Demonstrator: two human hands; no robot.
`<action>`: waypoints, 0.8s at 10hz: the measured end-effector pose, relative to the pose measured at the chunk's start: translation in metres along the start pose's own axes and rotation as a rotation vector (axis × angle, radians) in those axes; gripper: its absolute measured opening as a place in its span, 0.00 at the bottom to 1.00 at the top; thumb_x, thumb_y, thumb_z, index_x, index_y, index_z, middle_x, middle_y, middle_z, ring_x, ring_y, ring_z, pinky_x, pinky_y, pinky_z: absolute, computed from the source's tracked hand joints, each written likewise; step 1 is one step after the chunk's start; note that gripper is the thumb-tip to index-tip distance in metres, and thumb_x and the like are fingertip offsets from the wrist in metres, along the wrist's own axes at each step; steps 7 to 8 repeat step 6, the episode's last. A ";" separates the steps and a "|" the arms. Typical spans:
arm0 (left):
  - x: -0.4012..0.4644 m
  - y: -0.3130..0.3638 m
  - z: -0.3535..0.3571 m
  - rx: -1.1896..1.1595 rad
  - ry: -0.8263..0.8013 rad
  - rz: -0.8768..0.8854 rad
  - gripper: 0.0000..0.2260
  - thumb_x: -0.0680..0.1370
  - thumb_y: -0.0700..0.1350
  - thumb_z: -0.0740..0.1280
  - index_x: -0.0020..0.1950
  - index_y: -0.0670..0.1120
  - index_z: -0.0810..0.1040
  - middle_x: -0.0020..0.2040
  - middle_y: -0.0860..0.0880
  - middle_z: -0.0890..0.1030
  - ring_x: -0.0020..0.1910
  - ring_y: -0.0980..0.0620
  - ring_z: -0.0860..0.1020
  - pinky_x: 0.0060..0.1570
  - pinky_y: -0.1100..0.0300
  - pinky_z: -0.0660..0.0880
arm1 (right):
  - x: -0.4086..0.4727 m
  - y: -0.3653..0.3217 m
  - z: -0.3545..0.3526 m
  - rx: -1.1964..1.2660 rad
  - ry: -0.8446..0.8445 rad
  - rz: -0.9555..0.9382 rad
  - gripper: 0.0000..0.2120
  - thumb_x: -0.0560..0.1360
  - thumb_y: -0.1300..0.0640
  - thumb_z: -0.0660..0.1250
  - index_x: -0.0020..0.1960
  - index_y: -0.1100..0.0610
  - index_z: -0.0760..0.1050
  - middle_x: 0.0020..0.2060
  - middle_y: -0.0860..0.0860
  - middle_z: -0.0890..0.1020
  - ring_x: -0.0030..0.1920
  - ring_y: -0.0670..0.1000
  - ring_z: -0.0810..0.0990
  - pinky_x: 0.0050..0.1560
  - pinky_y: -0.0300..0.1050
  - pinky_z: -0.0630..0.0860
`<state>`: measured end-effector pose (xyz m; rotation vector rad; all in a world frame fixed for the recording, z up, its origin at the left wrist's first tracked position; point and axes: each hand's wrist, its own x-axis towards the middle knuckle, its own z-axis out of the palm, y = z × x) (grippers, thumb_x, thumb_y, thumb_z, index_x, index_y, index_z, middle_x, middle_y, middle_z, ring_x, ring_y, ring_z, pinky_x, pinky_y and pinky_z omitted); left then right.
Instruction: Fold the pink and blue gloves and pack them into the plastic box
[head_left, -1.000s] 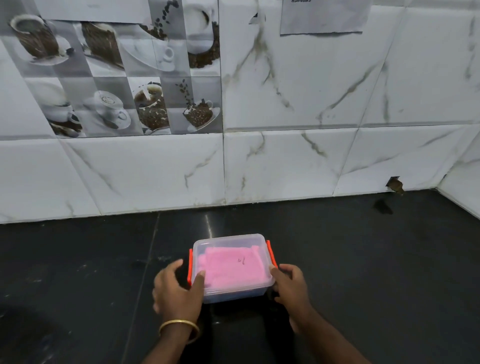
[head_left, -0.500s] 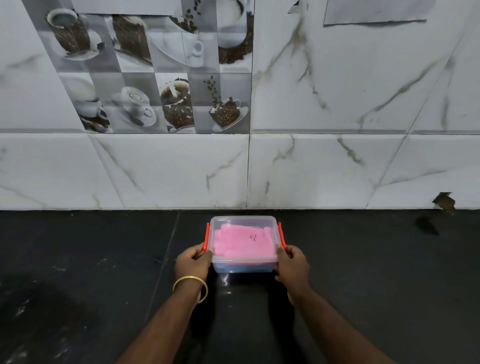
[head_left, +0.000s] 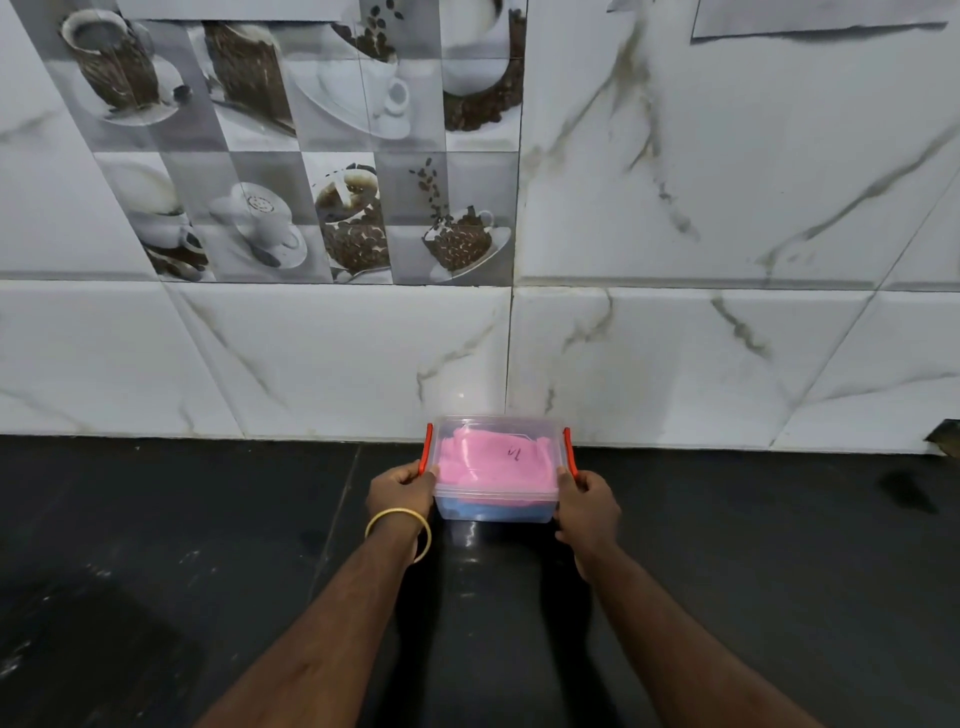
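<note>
A clear plastic box (head_left: 497, 423) with orange side clips and its lid on stands on the black counter, close against the wall. Folded pink gloves (head_left: 493, 465) fill the top of it, and blue gloves (head_left: 483, 510) show through the front wall underneath. My left hand (head_left: 399, 491), with a gold bangle on the wrist, grips the box's left side at the orange clip. My right hand (head_left: 586, 506) grips the right side by the other clip.
The black counter (head_left: 156, 545) runs left and right of the box. A white marble-tiled wall (head_left: 675, 338) rises right behind it, with coffee-cup picture tiles (head_left: 311, 156) at the upper left. A small dark hole (head_left: 945, 436) sits in the wall at far right.
Both hands have slid the box away from me, up to the wall, and my arms have stretched out. My left hand went from open beside the box to gripping its side.
</note>
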<state>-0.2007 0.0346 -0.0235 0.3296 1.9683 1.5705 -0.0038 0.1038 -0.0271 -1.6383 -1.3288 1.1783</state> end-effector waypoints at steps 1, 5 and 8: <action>0.004 0.004 0.004 -0.009 0.002 -0.002 0.13 0.70 0.40 0.76 0.54 0.39 0.84 0.45 0.40 0.86 0.46 0.39 0.83 0.53 0.43 0.81 | 0.011 0.000 0.004 -0.019 0.013 -0.039 0.06 0.80 0.46 0.62 0.49 0.47 0.72 0.45 0.51 0.81 0.47 0.53 0.81 0.50 0.59 0.82; -0.007 0.013 -0.003 0.223 -0.033 0.112 0.12 0.75 0.44 0.71 0.55 0.39 0.83 0.50 0.42 0.85 0.51 0.42 0.82 0.56 0.53 0.77 | 0.012 -0.006 -0.001 -0.102 -0.007 -0.085 0.12 0.80 0.45 0.61 0.51 0.52 0.77 0.48 0.53 0.82 0.47 0.52 0.79 0.50 0.50 0.78; -0.024 0.013 -0.009 0.484 0.011 0.226 0.18 0.78 0.52 0.65 0.61 0.40 0.79 0.58 0.39 0.81 0.58 0.40 0.78 0.57 0.51 0.73 | 0.003 -0.009 -0.011 -0.220 -0.009 -0.089 0.18 0.80 0.41 0.58 0.50 0.55 0.75 0.50 0.55 0.82 0.49 0.55 0.79 0.50 0.48 0.75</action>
